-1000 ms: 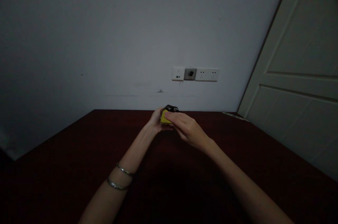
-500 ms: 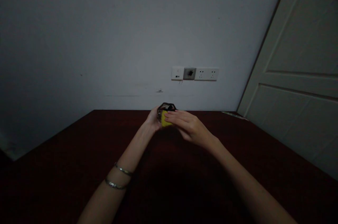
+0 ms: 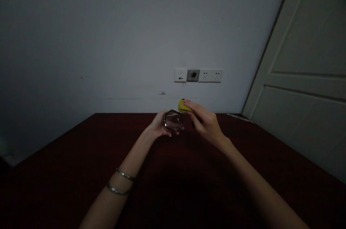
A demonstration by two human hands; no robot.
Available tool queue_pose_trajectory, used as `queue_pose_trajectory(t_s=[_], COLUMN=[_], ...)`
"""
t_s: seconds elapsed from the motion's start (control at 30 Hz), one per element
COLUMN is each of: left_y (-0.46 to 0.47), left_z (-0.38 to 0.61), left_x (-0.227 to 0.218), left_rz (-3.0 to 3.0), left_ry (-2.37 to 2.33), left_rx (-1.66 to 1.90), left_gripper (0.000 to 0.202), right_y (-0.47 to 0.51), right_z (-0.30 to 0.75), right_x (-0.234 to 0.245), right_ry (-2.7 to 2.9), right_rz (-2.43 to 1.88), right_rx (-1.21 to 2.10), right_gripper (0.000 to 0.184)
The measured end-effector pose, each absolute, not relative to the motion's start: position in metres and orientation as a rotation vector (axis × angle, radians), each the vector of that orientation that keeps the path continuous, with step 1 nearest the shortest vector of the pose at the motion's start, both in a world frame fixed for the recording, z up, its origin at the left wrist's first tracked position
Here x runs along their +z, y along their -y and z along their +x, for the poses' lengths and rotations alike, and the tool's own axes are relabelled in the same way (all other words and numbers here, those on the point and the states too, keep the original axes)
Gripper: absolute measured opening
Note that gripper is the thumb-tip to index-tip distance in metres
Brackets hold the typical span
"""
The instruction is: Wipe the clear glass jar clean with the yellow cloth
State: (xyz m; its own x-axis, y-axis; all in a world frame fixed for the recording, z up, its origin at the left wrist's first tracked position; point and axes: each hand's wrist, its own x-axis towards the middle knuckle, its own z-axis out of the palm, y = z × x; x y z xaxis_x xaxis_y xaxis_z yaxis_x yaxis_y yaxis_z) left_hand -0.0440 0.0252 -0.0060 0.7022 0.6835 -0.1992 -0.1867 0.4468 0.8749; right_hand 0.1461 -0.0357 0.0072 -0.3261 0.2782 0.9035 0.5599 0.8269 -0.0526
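My left hand [image 3: 156, 128] is wrapped round a small clear faceted glass [image 3: 172, 121], tipped with its mouth towards me, above the far part of the dark red table [image 3: 81, 157]. Two thin bangles sit on that wrist. My right hand [image 3: 205, 122] is just right of the glass and slightly higher, its fingertips pinching a small yellow object [image 3: 182, 106]. The yellow object is outside the glass, up and to the right of its rim. The room is dim, and I cannot make out what the yellow object is.
A grey-white wall stands behind the table, with a strip of sockets and a switch [image 3: 198, 75] above the hands. A pale panelled door [image 3: 305, 77] leans in on the right. A thin flat item [image 3: 239, 116] lies at the table's far right edge.
The yellow object was pressed at the glass between both hands. My right hand has now lifted it up and to the right, clear of the glass, whose open mouth now shows.
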Motion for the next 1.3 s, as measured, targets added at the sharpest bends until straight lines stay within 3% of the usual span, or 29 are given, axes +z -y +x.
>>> queue_pose_trajectory(t_s=[0.23,0.63,0.93,1.13,1.3], left_y=[-0.013,-0.026,-0.028,-0.026,-0.022], left_z=[-0.034,-0.033,-0.025,-0.028,-0.028], left_x=[-0.005,-0.01,-0.017,-0.021,-0.021], left_rz=[1.098,0.621,0.529,0.629,0.822], left_ry=[-0.637,-0.635,-0.626,-0.672,-0.683], left_rx=[0.539,1.131,1.324,1.26,1.072], left_gripper=[0.053,0.037,0.033,0.039,0.043], right_y=[0.025,0.026,0.035,0.034,0.023], right_z=[0.144,0.137,0.117,0.124,0.137], right_x=[-0.005,-0.009,-0.012,-0.007,-0.007], right_ry=[2.218,2.195,2.228,2.132,1.82], right_rz=[-0.572,-0.613,-0.577,-0.614,-0.719], right_rx=[-0.457,-0.545,-0.569,-0.287,-0.459], right_gripper=[0.055,0.049,0.043,0.036,0.037])
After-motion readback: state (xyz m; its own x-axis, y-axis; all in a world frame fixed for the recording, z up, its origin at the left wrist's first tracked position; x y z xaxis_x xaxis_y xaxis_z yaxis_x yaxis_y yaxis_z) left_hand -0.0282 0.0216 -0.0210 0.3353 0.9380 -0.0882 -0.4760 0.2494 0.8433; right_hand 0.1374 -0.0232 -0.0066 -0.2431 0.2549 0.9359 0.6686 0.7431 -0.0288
